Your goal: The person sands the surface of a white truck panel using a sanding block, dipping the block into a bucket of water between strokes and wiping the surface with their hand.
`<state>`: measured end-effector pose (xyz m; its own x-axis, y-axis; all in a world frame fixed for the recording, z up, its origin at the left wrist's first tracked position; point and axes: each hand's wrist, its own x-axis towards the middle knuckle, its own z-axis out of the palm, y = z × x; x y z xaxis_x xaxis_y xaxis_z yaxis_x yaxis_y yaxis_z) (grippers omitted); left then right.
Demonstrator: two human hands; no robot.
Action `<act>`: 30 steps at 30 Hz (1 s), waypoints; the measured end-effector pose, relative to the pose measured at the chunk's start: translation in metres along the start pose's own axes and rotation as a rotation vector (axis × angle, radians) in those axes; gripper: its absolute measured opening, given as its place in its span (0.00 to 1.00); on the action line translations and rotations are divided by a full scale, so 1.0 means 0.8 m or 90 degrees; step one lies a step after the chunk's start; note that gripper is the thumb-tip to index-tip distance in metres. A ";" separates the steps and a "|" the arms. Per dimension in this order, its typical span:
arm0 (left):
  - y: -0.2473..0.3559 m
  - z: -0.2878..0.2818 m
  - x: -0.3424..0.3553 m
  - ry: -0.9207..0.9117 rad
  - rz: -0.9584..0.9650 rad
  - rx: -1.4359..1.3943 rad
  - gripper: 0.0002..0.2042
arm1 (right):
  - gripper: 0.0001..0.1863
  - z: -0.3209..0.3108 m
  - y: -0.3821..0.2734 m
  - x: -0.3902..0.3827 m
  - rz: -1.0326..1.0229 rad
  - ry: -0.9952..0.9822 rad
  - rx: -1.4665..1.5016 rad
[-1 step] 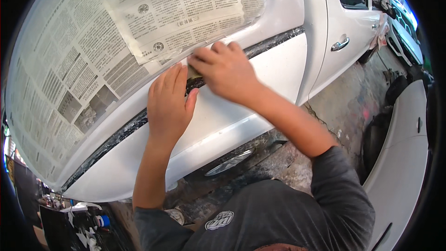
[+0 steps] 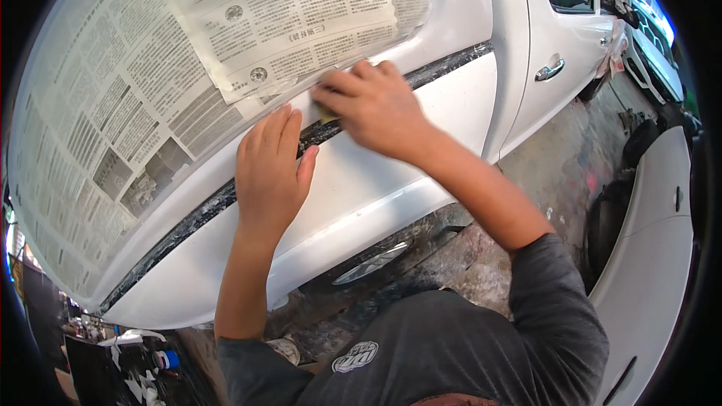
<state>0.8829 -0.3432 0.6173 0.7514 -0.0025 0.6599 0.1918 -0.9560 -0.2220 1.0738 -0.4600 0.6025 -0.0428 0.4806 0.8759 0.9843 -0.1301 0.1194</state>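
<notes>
My right hand (image 2: pixel 371 109) has its fingers curled over a small yellowish pad (image 2: pixel 327 117), mostly hidden, on the upper body of a white pickup truck (image 2: pixel 398 158), at a dark, scuffed strip (image 2: pixel 192 222) that runs along its side. My left hand (image 2: pixel 271 165) lies with fingers stretched out against the body beside that strip, a little left of the right hand. Newspaper sheets (image 2: pixel 128 98) cover the truck's surface just above both hands, with clear film over part of them.
The truck's door (image 2: pixel 564 68) and wheel (image 2: pixel 361 263) show. A detached pale door panel (image 2: pixel 650 263) stands at the right by dark objects. Another vehicle (image 2: pixel 654 60) is at the far upper right. A black surface with scraps and a blue-capped container (image 2: pixel 165 359) is at lower left.
My right hand and forearm have moved slightly to the right and up along the strip with the pad. My left hand has shifted very slightly left.
</notes>
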 end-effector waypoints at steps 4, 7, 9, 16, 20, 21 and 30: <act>-0.029 -0.017 -0.032 -0.010 -0.014 -0.010 0.28 | 0.20 -0.015 0.017 -0.013 0.047 -0.046 -0.057; -0.039 -0.024 -0.040 -0.031 -0.002 -0.035 0.27 | 0.18 0.009 -0.043 0.004 0.043 -0.014 -0.061; -0.047 -0.026 -0.044 -0.040 0.003 -0.061 0.28 | 0.18 0.006 -0.038 0.002 0.036 0.006 -0.053; -0.048 -0.011 -0.050 -0.045 0.031 -0.112 0.29 | 0.07 0.003 -0.048 -0.007 0.133 0.000 -0.160; -0.058 -0.003 -0.064 -0.013 -0.001 -0.091 0.30 | 0.15 -0.006 -0.042 -0.003 0.118 -0.033 -0.160; -0.059 -0.001 -0.067 -0.001 -0.009 -0.071 0.30 | 0.16 -0.015 -0.022 -0.009 0.139 -0.041 -0.192; -0.059 0.012 -0.070 0.017 0.032 -0.055 0.28 | 0.12 0.004 -0.057 -0.007 0.115 -0.039 -0.175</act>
<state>0.8381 -0.2947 0.5839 0.7411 -0.0582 0.6689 0.0976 -0.9763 -0.1930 1.0294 -0.4536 0.5908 0.1469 0.4792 0.8653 0.8919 -0.4424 0.0936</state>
